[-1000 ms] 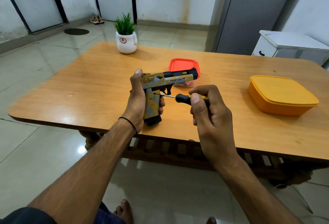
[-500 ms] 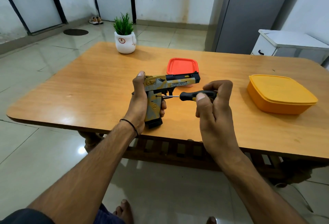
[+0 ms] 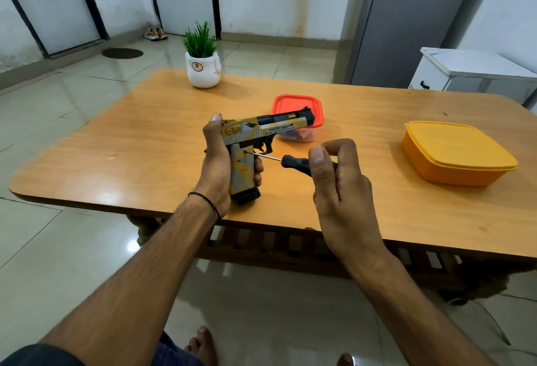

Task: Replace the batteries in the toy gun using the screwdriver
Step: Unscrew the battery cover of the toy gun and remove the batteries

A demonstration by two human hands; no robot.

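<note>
My left hand (image 3: pixel 216 168) grips the yellow and grey toy gun (image 3: pixel 255 139) by its handle, holding it upright above the wooden table (image 3: pixel 145 145) with the barrel pointing right. My right hand (image 3: pixel 337 179) pinches the black handle of a small screwdriver (image 3: pixel 293 161). The thin metal shaft points left and its tip touches the upper part of the gun's grip, just below the trigger. No loose batteries are visible.
A small clear box with a red lid (image 3: pixel 299 110) sits just behind the gun's barrel. A large orange lidded container (image 3: pixel 456 152) lies at the right. A potted plant in a white pot (image 3: pixel 202 66) stands at the table's far edge.
My right hand's fingers have shifted on the screwdriver handle, turning it, while the tip stays at the grip. The gun tilted slightly and my left hand stayed put.
</note>
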